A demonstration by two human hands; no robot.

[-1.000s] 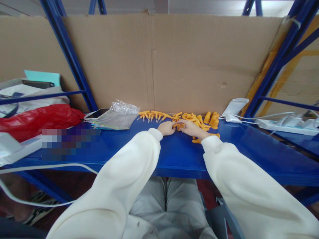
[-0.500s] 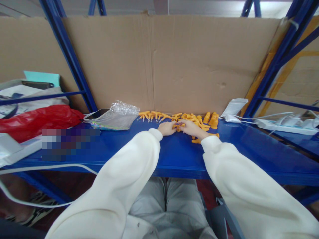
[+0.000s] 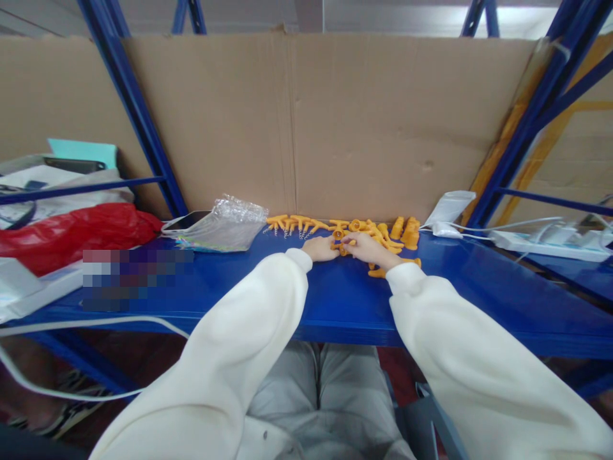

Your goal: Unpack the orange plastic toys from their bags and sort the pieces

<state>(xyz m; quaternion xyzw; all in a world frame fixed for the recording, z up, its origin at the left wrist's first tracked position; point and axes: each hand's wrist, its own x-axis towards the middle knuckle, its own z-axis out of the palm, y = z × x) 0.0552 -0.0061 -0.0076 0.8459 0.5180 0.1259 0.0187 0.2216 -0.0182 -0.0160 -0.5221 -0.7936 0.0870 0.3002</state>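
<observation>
My left hand and my right hand meet over the blue shelf, fingers closed around a small orange plastic piece. Its exact kind is hard to make out, since the fingers cover much of it. Just behind the hands lies another orange piece with a round opening. To the left, several orange corkscrews lie in a row with their metal spirals pointing toward me. Orange branched parts are heaped beside my right hand, and one more orange part rests under its wrist.
Upright orange pieces stand at the right end of the row. A clear plastic bag lies left, beyond it a red bag. At right are a white packet and power strip. Cardboard walls the back.
Both hands stay at the same place, with only slight finger movement around the orange piece. The view has shifted very little.
</observation>
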